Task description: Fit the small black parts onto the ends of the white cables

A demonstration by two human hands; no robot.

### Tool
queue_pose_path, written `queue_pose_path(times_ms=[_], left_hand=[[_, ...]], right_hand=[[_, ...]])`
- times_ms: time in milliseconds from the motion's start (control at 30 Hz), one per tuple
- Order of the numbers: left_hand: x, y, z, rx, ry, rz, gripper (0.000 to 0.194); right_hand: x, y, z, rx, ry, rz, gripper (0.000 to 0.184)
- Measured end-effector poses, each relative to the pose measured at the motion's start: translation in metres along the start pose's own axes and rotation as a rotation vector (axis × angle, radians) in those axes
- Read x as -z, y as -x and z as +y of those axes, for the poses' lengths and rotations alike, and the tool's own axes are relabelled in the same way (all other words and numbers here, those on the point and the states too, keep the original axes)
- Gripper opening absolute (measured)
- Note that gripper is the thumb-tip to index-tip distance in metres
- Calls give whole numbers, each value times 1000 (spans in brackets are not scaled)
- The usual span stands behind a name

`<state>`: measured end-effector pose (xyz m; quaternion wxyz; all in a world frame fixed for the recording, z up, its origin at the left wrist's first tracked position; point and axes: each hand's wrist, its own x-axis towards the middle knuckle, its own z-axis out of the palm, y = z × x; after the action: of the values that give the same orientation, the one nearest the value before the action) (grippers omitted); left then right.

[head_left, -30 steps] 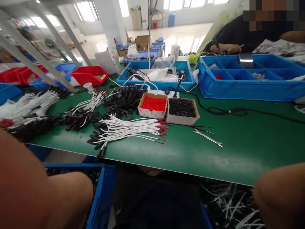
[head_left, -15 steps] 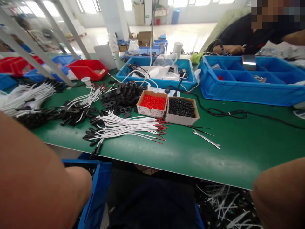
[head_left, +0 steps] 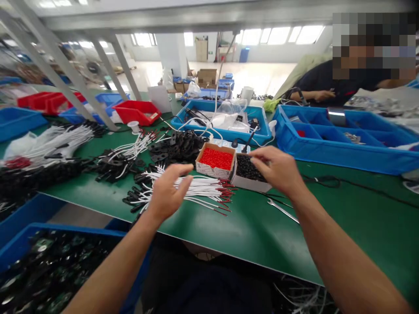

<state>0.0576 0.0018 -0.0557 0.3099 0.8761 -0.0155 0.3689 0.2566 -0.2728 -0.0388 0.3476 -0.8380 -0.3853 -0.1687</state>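
My left hand (head_left: pixel 170 189) hovers over a bundle of white cables (head_left: pixel 199 186) with bare red wire ends and black connectors. Its thumb and fingers are apart, with nothing between them. At the black-filled side of two small cardboard boxes, my right hand (head_left: pixel 276 168) hangs over the rim, thumb and forefinger a little apart, and no held object shows. Small black pieces (head_left: pixel 246 168) fill that box, partly hidden by the hand. Small red pieces (head_left: pixel 216 158) fill the other box, between my hands. A wrench (head_left: pixel 282 211) lies on the green table, partly behind my right forearm.
Black plastic parts (head_left: pixel 178 146) are heaped behind the cables. Blue bins (head_left: pixel 366 152) and a red bin (head_left: pixel 135 114) line the back. A large blue bin (head_left: pixel 98 233) of dark parts stands below left. A co-worker's hand (head_left: pixel 324 96) is beyond the divided bin.
Both my hands have come into view and reached forward, the left over the white cables, the right to the box of black pieces. The view has tilted up.
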Motion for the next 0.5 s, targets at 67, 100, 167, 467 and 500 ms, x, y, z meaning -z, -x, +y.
queue_pose_path(times_ms=[67, 100, 167, 467, 500], left_hand=[[-21, 17, -28, 23, -98, -111, 17], [-30, 26, -42, 54, -135, -136, 17], [-41, 36, -65, 112, -180, -135, 18], [-64, 23, -71, 40, -475, -293, 18], [-66, 24, -72, 41, -486, -281, 16]], right_hand=[[-16, 2, 1, 65, -3, -29, 19], [-25, 5, 2, 80, 4, -30, 20], [-40, 10, 1, 89, 27, -9, 22], [-111, -56, -55, 324, 96, -151, 31], [-122, -66, -62, 356, 122, -191, 33]])
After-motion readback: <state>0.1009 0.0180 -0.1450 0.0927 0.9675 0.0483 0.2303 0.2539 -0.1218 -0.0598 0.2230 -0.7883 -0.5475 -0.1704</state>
